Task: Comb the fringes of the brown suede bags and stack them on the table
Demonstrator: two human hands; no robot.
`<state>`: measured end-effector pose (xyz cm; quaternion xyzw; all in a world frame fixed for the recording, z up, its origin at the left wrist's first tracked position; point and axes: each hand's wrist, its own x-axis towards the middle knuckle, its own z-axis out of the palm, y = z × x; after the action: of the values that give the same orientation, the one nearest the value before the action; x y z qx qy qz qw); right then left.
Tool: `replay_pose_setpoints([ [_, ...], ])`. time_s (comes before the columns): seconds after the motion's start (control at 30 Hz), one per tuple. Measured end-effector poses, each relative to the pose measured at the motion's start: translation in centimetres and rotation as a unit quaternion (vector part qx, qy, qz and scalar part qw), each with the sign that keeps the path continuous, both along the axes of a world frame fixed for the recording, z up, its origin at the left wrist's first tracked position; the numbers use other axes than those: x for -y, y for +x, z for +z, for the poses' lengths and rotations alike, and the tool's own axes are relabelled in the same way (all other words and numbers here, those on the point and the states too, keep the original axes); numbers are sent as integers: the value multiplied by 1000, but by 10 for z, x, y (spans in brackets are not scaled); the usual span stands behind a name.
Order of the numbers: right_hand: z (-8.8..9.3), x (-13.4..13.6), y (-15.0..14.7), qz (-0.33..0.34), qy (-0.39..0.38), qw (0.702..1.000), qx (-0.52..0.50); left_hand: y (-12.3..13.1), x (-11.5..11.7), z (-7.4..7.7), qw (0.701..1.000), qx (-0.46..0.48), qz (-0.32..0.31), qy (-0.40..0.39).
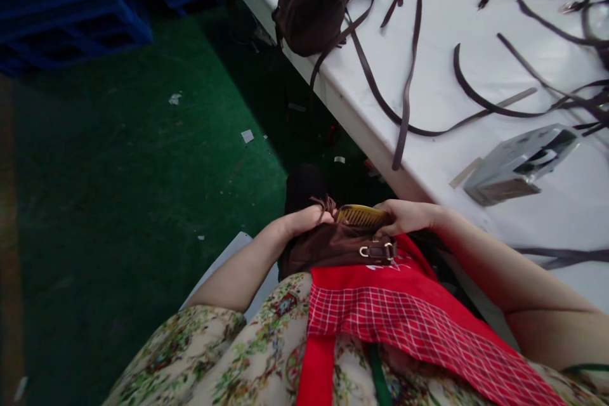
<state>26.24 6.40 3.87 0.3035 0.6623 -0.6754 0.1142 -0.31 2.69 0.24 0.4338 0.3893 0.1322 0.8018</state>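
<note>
A yellow comb [360, 215] is in my right hand [404, 216], its teeth pointing down toward a tassel. My left hand [311, 218] is closed around the brown tassel [325, 204], whose loose strands stick up past the fingers. Across my lap lies a dark brown bag [328, 246], with a strap tab and gold-coloured metal ring [365, 252] near its right end. The comb's left end is close to my left fingers; whether its teeth touch the strands I cannot tell.
On the white table [442, 70] to the right lie another brown bag [311, 6], several dark straps [409, 76] and a clear plastic packet [518, 168]. Blue pallets [76, 19] stand at the upper left. Paper scraps [247, 136] litter the green floor.
</note>
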Motion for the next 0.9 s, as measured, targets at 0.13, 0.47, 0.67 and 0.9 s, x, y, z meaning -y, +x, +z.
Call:
replay_pose_setpoints([
  [0.13,10,-4,-4,-37,-54,997,-28,6,-16,10,988,108,-93,51],
  [0.47,9,3,-35,-231,-13,973,-13,41,-11,11,980,190,-61,7],
  [0.67,13,-13,-43,-225,86,966,91,53,10,3,989,117,51,-71],
  [0.9,17,-4,-32,-237,285,925,83,41,15,1,966,167,116,-162],
])
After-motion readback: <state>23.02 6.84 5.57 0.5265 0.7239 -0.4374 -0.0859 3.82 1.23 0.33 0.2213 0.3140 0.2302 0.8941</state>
